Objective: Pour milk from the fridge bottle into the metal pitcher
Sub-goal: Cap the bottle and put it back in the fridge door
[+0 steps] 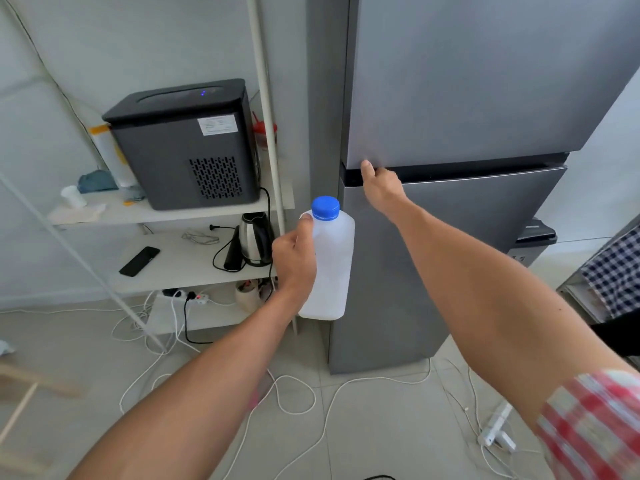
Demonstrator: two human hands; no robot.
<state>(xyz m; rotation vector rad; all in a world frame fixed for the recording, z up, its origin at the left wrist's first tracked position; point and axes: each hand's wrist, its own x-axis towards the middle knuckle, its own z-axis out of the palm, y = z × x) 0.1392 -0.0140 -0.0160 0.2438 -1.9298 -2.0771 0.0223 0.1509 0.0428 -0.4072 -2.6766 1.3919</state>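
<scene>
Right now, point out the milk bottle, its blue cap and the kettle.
milk bottle (334, 271): head view, on its white body.
blue cap (325, 207): head view, on the cap's side.
kettle (254, 239): head view, on its metal body.

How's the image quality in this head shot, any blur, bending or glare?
Head view: even, soft daylight with no hard shadows or glare; wide-angle bending curves the shelf pole and fridge edges; the checked sleeve at lower right is motion-blurred, while the milk bottle in the left hand stays fairly sharp.

Left hand (294, 258) gripping upright milk bottle (332, 268), right hand (379, 187) on closed fridge (467, 98) door edge
</scene>
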